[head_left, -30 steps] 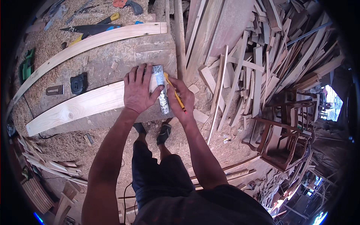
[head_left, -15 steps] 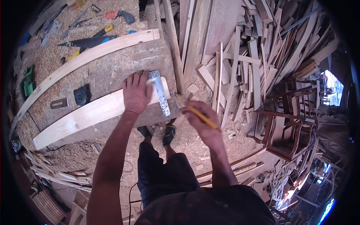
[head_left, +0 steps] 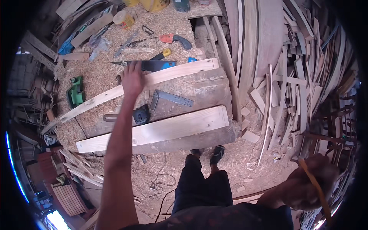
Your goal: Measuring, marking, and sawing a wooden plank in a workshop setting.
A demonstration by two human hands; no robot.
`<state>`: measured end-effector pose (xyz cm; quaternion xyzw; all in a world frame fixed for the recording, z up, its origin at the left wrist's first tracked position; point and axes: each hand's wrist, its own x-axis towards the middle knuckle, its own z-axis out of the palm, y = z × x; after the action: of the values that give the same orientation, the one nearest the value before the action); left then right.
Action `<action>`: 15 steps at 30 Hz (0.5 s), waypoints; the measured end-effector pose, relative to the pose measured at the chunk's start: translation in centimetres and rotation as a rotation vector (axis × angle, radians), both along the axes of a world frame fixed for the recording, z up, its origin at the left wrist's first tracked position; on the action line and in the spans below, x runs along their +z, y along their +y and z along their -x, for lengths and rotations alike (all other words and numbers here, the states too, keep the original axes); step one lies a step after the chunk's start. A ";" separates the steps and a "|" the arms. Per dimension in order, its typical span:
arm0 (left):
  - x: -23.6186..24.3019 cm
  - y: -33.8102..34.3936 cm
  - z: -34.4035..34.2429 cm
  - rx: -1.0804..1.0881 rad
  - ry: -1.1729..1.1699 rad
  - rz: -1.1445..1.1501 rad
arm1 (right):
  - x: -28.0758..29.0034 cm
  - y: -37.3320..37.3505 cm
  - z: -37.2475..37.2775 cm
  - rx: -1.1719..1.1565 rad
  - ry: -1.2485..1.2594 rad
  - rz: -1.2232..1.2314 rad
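My left hand [head_left: 132, 80] is blurred over the long curved pale strip [head_left: 184, 69], fingers extended past its upper edge beside a black-and-blue saw [head_left: 159, 66]. My right hand [head_left: 306, 180] is closed on a yellow pencil [head_left: 319, 188] at the lower right. A metal try square [head_left: 172, 98] lies between the strip and the wider pale board [head_left: 184, 124], whose near edge faces me. A black tape measure [head_left: 142, 114] sits just behind that board, with a slotted metal piece [head_left: 113, 117] to its left.
The bench [head_left: 214, 88] also bears a green power tool [head_left: 75, 92], an orange-handled tool [head_left: 176, 40] and several tubs [head_left: 123, 20]. Timber offcuts [head_left: 287, 96] are piled at the right, more slats [head_left: 74, 168] lie at lower left. Cords [head_left: 161, 180] cross the shaving-strewn floor.
My left hand has left the square and moved up to the long strip. The square now lies off the wide board. My right hand has withdrawn down and rightward with the pencil.
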<state>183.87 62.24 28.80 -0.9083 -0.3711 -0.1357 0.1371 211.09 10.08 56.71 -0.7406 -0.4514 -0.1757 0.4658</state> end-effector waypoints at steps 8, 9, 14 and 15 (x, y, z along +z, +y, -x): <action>1.0 17.1 -1.0 -0.035 0.259 0.709 | -0.9 6.9 -2.1 0.448 0.005 -0.069; 1.2 18.4 -0.4 -0.030 0.184 0.939 | -1.4 8.0 -3.1 0.520 0.005 -0.100; 6.9 17.9 -4.2 -0.252 0.033 0.142 | 0.1 9.3 -3.4 0.506 0.078 -0.061; 9.0 18.0 -4.0 -0.256 0.053 0.025 | 0.1 11.6 -3.0 0.511 0.103 -0.070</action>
<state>187.87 80.23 37.82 -0.9532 -0.2499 -0.1234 0.1172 214.06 21.69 56.78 -0.5937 -0.5932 -0.0301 0.5429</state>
